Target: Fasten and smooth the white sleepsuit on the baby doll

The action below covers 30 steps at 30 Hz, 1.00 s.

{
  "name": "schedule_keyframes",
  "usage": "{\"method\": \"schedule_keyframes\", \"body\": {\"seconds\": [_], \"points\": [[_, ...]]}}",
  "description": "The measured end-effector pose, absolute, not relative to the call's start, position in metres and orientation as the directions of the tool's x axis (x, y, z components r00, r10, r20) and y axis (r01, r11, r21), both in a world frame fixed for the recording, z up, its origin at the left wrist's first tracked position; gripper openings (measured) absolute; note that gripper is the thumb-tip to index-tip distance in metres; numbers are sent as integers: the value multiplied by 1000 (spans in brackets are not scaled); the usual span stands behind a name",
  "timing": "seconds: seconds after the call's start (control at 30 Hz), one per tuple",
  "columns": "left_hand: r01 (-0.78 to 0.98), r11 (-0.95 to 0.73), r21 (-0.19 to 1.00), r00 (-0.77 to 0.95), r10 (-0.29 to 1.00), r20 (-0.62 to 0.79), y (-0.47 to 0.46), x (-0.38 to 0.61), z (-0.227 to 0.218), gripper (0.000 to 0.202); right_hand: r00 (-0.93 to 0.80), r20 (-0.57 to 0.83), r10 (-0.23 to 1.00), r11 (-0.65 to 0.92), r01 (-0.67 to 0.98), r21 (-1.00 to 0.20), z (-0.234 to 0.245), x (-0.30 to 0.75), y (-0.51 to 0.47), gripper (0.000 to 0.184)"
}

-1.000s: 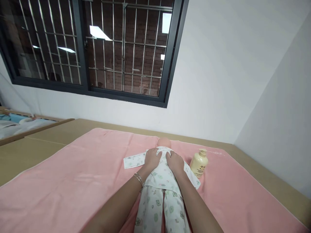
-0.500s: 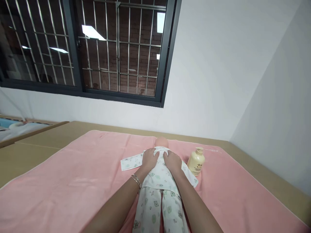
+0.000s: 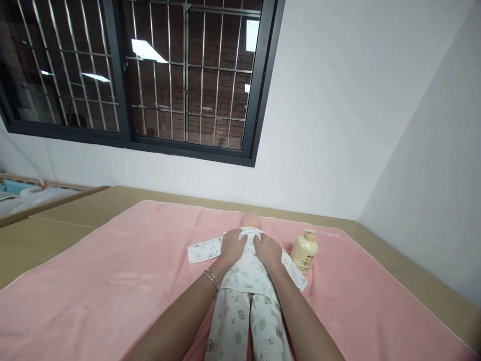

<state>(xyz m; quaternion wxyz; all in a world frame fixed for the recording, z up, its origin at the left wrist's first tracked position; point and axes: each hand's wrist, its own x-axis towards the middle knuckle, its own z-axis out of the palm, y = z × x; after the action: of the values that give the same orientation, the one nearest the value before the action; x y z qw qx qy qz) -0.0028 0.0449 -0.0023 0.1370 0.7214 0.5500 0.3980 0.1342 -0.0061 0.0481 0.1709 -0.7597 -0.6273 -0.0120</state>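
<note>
Left hand (image 3: 233,247) and right hand (image 3: 269,250) lie spread on the upper body of a doll (image 3: 249,273), just below the centre of the frame, palms down, thumbs pointing inward and fingers unclenched over its sides. The doll wears a white printed top and matching trousers (image 3: 236,321), which run down to the bottom edge between the forearms; its bare, rounded head (image 3: 251,220) is above the hands. One sleeve (image 3: 205,250) stretches out left of the hands, the other (image 3: 296,272) slants toward the lower right. Thin silvery bracelets (image 3: 212,277) circle the left wrist.

Right of centre, near that second sleeve, a cream pump bottle (image 3: 305,253) stands on a pink cloth (image 3: 112,271), which fills most of the lower frame and covers a tan surface (image 3: 379,235). At the left edge, blue and white items (image 3: 37,198) sit behind a wooden rim. White wall (image 3: 323,110) rises at upper right; a dark-framed window (image 3: 188,100) with metal bars occupies the upper left.
</note>
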Motion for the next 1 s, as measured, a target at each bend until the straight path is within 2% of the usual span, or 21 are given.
{"method": "schedule_keyframes", "body": {"seconds": [0.5,0.73,0.83,1.0], "points": [[701,-348,622,79,905,418,43,-3,0,40,188,217,958,-133,960,-247,50,134,-7,44],[706,-428,564,219,889,401,40,-8,10,34,-41,241,970,87,979,-182,49,140,0,40],[693,-447,565,229,880,415,39,-7,12,32,-24,228,973,62,985,-161,51,140,1,36],[712,-454,536,194,860,472,34,0,12,26,61,227,972,-49,997,-59,54,127,-7,34]]}}
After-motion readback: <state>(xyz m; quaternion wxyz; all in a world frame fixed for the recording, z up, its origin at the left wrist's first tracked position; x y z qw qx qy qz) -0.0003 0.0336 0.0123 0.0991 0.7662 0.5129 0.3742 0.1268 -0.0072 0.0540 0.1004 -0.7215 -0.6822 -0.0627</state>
